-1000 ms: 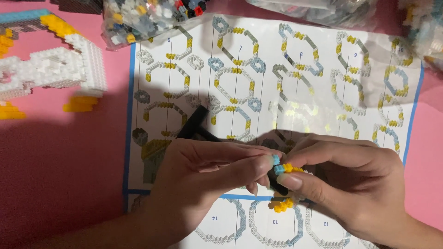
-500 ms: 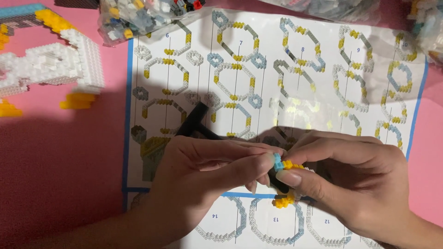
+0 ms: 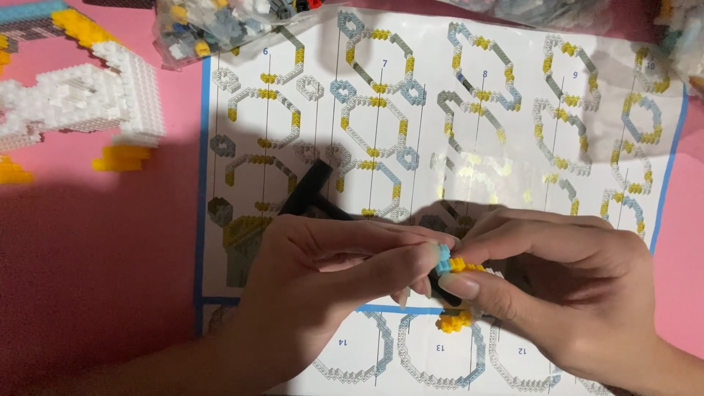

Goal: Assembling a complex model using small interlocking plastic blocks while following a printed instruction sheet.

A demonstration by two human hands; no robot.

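Note:
Over the lower middle of a printed instruction sheet, my left hand and my right hand meet fingertip to fingertip. Between them they pinch a tiny build of yellow and light-blue micro bricks. A second yellow cluster shows just below my right thumb; whether it is part of the same piece is hidden. A black T-shaped tool lies on the sheet just above my left hand, partly covered by it.
A white and yellow micro-brick model stands at the upper left on the pink surface. A clear bag of mixed loose bricks lies at the top, with more bags along the top right edge.
Both hands hold the same pinch on the small brick piece with only slight finger shifts. The view has drifted a little.

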